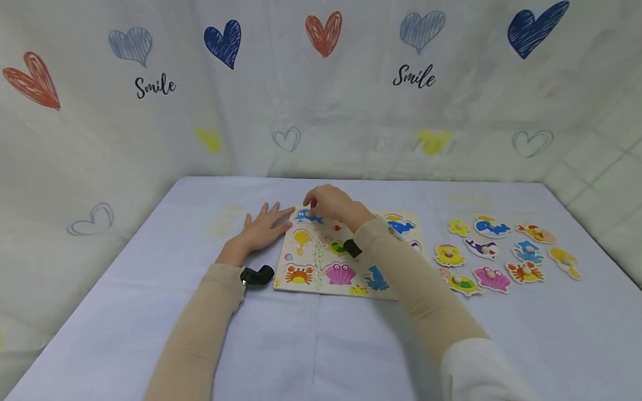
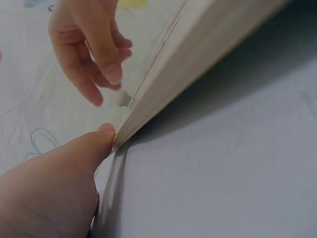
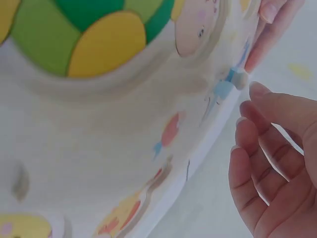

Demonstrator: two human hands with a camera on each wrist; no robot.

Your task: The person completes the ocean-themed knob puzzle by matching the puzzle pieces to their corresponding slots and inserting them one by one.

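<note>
One splayed left hand (image 1: 261, 231) touches the board (image 1: 300, 259); one half-open right hand (image 1: 331, 202) hovers beside a blue piece (image 1: 305, 217)

Heart-printed pale backdrop (image 1: 356, 107), white-covered table (image 1: 115, 323)

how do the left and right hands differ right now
The left hand is at the left edge of the puzzle board; the right hand is above its far left corner.
The left hand's fingers are spread; the right hand's are bent near the knob of a blue sea-creature piece.
Both have beige sleeves.
</note>
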